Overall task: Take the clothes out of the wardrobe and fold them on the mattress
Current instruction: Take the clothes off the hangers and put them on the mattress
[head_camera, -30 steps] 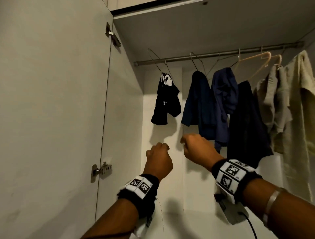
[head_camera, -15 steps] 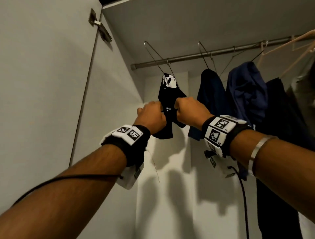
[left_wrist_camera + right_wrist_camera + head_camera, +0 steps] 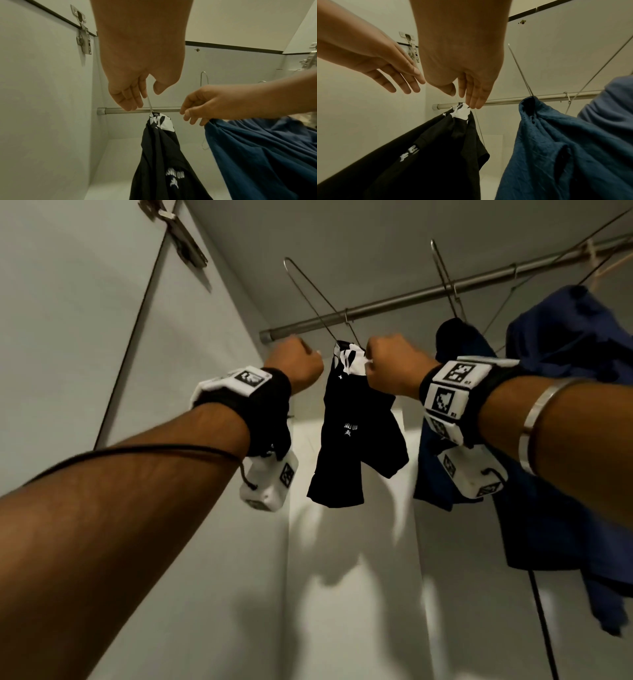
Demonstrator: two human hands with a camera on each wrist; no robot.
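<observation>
A black garment (image 3: pixel 356 440) with a white print at its neck hangs from a thin wire hanger (image 3: pixel 149 104) on the metal rail (image 3: pixel 394 304), leftmost in the wardrobe. Both hands are up at its neck. My left hand (image 3: pixel 298 366) is just left of it; in the left wrist view its fingers (image 3: pixel 130 100) are relaxed, with the hanger wire lying against the index finger and the thumb apart. My right hand (image 3: pixel 387 368) is on the right side; its straight fingertips (image 3: pixel 474 104) touch the white neck (image 3: pixel 462 112). Neither hand plainly grips anything.
A dark blue garment (image 3: pixel 455 364) hangs right beside the black one, with a lighter blue one (image 3: pixel 565 371) further right, both on wire hangers. The open wardrobe door with its hinge (image 3: pixel 181 237) stands at the left. The wardrobe's top panel is close above the rail.
Both hands rose from below the clothes to the neck of the black garment and moved slightly apart around it. The view moved closer and tilted upward.
</observation>
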